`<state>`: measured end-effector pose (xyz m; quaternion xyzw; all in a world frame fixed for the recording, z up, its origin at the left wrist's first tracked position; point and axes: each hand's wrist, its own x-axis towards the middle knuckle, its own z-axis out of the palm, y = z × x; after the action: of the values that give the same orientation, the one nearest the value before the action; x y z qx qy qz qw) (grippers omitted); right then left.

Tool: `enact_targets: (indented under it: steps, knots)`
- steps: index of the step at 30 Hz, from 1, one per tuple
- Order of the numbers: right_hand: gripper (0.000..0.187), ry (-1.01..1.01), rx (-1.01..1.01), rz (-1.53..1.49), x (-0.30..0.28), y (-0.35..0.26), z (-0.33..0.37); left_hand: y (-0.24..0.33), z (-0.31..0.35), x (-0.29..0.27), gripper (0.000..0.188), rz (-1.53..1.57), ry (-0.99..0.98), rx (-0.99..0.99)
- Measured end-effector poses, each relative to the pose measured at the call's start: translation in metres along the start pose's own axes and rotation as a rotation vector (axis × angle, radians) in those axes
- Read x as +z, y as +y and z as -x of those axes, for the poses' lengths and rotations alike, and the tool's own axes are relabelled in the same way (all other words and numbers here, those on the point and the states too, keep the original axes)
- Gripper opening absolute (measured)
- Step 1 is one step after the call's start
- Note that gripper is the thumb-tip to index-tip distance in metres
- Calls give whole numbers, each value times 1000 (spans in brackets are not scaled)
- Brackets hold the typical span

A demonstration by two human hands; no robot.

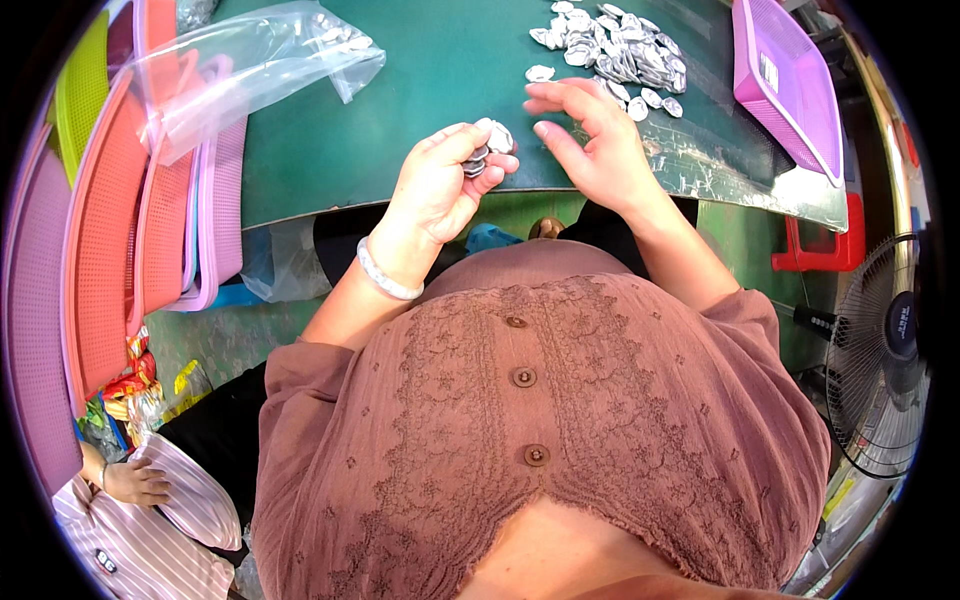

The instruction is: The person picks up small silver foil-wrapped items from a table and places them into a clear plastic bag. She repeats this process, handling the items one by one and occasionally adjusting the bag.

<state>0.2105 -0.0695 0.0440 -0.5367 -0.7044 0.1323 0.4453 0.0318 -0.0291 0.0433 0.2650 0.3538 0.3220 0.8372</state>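
Note:
Over the near part of the green table (pixel 420 90), my left hand (pixel 428 180) is closed around a small stack of silvery-white oval pieces (pixel 497 138), held between thumb and fingers. My right hand (pixel 610 150) hovers just to the right with its fingers stretched and apart; nothing shows in it. Just past its fingertips lies a single loose oval piece (pixel 540 73). Beyond that spreads a heap of the same shiny pieces (pixel 640 55), in silver and white. Their exact kind is too small to tell.
A clear plastic bag (pixel 270 60) with some pieces inside lies at the far left. A purple basket (pixel 790 85) stands at the right edge. Coloured baskets (pixel 100 240) are stacked at left, near another person's hand (pixel 138 482). A fan (pixel 880 340) and red stool (pixel 825 245) are at right.

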Motion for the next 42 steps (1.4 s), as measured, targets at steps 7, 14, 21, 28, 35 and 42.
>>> enact_targets:
  steps: [7, 14, 21, 28, 35, 42]
  knots:
    - [35, -51, 56, -284, 8, -12, 2, 1, 2, 3, 16, 51, -9, -21]
    - [36, -12, 60, -224, 5, -7, 2, 0, -1, -4, 14, 38, -45, -32]
    - [45, 46, -33, 417, -8, 26, -12, -2, -2, -4, 12, 97, -4, 27]
    - [42, 50, -28, 398, -3, 28, -10, 1, -3, -6, 23, 57, -90, 3]
    - [42, 81, -8, 284, -4, 28, -11, 0, -2, 1, 20, -77, -38, 31]
    - [41, 54, 117, -244, 1, 20, -13, 3, -6, 11, 20, -230, 24, 86]
